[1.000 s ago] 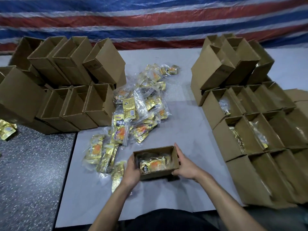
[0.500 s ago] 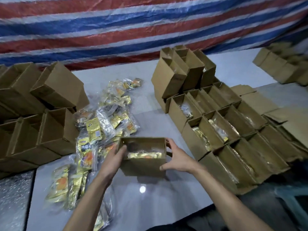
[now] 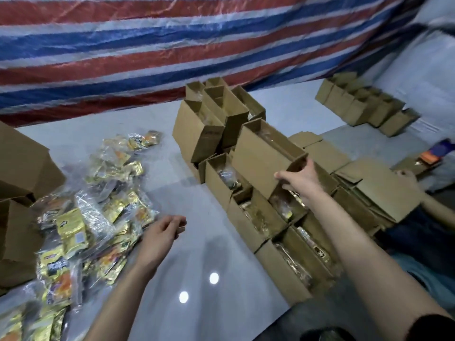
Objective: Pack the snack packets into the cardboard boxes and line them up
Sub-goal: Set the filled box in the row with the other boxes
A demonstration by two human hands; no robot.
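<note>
Above the packed rows on the right, the right hand [image 3: 302, 182] grips one cardboard box [image 3: 258, 156] by its near end, fingers curled over the rim and the far end unsupported. Held this way it could tip and spill its contents, or knock the stacked boxes [image 3: 197, 134] behind it on landing. The left hand [image 3: 160, 236] hovers with its fingers loose, holding nothing, beside the heap of snack packets [image 3: 98, 205], which are too many to count. There is one box in hand, roughly five stacked, at least five open in the rows [image 3: 248, 225], about six in a far line [image 3: 362, 109], and more at the left edge [image 3: 22, 163].
</note>
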